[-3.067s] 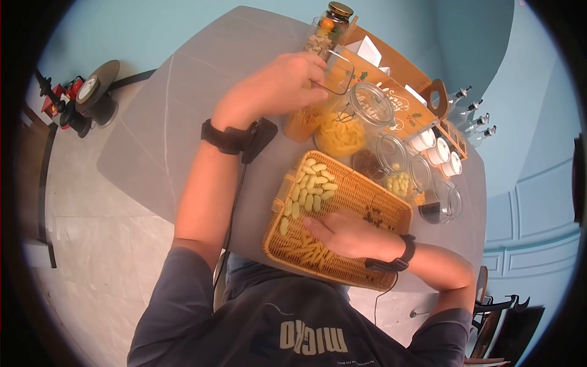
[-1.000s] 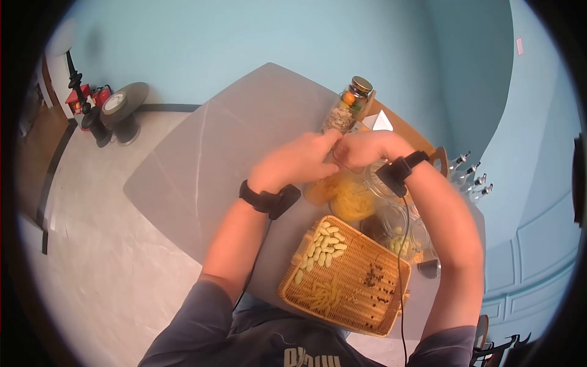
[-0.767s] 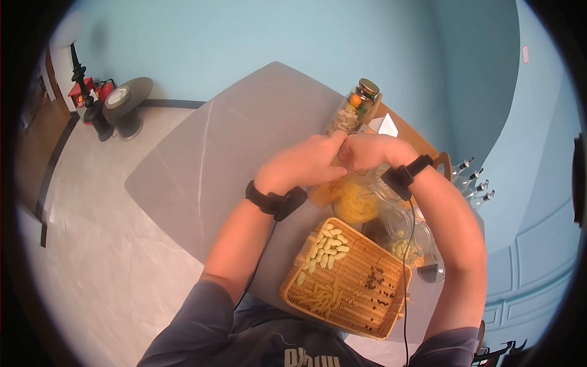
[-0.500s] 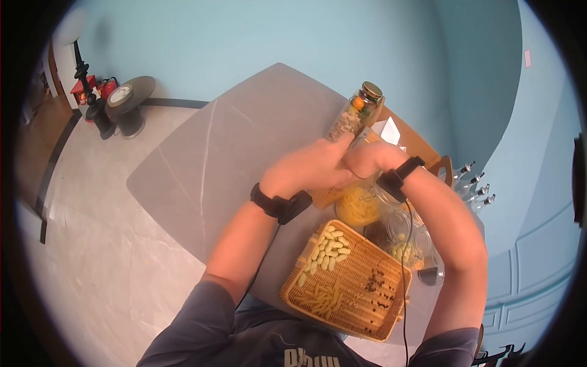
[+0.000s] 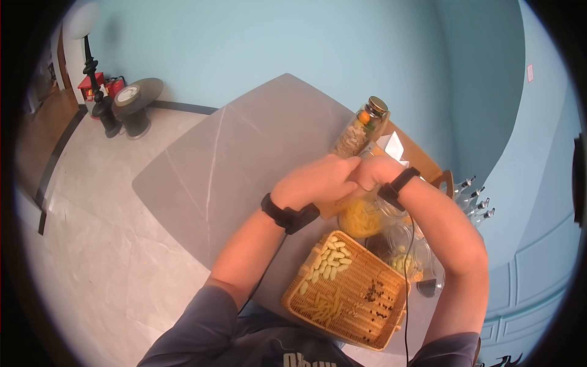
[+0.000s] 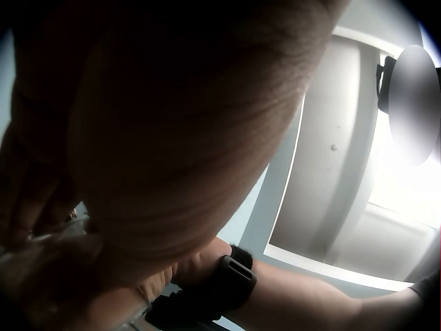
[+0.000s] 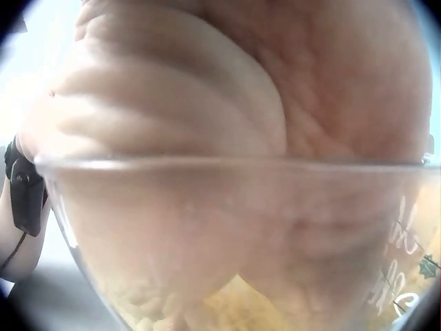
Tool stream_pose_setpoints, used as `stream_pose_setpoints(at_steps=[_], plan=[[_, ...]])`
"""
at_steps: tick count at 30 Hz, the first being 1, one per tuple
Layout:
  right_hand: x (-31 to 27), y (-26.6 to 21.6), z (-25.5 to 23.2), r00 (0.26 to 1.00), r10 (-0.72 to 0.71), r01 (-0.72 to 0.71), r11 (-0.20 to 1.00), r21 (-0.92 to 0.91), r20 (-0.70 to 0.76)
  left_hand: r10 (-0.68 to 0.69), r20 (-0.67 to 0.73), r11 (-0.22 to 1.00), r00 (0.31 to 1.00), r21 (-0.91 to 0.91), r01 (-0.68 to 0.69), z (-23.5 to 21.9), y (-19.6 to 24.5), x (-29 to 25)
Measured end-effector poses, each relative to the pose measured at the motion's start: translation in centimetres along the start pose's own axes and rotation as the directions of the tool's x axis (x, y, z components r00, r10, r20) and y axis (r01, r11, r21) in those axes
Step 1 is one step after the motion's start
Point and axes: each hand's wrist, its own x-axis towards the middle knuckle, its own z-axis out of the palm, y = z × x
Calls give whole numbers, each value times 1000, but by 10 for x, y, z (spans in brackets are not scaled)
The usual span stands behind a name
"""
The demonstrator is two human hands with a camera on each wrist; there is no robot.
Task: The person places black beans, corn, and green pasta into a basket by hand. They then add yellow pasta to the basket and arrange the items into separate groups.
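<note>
**Head view: both hands over the pasta jar**

Nearest the person lies a wicker tray (image 5: 391, 318) holding three heaps: pale green pods at its far left, short pasta tubes at the near left, dark beans toward the right. Just beyond its right corner stand small open glass jars (image 5: 400, 260), one with green pods, one with something dark. Farther on, the left hand (image 5: 315, 181) and right hand (image 5: 373, 173) meet, touching, over a glass jar of yellow pasta (image 5: 361, 217). Fingers of both are curled at the jar's top; the right wrist view shows a palm pressed against a glass rim (image 7: 227, 164) with pasta below. What exactly each pinches cannot be told. Beyond stands a tall bottle (image 5: 361, 129) with mixed contents, beside a wooden caddy (image 5: 422, 165).
</note>
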Motion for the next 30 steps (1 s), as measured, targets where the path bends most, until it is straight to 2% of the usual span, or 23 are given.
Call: stream_pose_setpoints(at_steps=[5, 8, 11, 19, 24, 27, 29, 30], plan=[[3, -2, 0, 999, -10, 8, 999, -34, -43, 12, 0, 1000, 1000, -3, -12, -2, -2, 0], [-12, -16, 2, 984, 88, -88, 996, 8, -154, 21, -1, 1000, 1000, -11, -21, -1, -5, -1], [-11, -10, 5, 987, 48, -38, 997, 68, -155, 5, 19, 1000, 1000, -22, -5, -2, -2, -1], [-17, -22, -3, 978, 156, -163, 986, -41, -135, 45, -8, 999, 999, -26, -45, 2, -8, 0], [-1, 3, 9, 991, 21, -44, 984, -174, -133, 35, -6, 998, 999, -50, -35, 5, -5, 0], [-7, -3, 3, 990, 92, -114, 968, -222, -105, 56, -29, 997, 998, -53, -57, 5, -1, -1], [-23, -16, -5, 970, 199, -223, 956, -189, -138, 58, -37, 997, 998, -49, -60, 5, 1, -3], [-24, -14, -6, 977, 187, -207, 950, -234, -104, 52, -34, 997, 998, -47, -53, 4, 1, -4]])
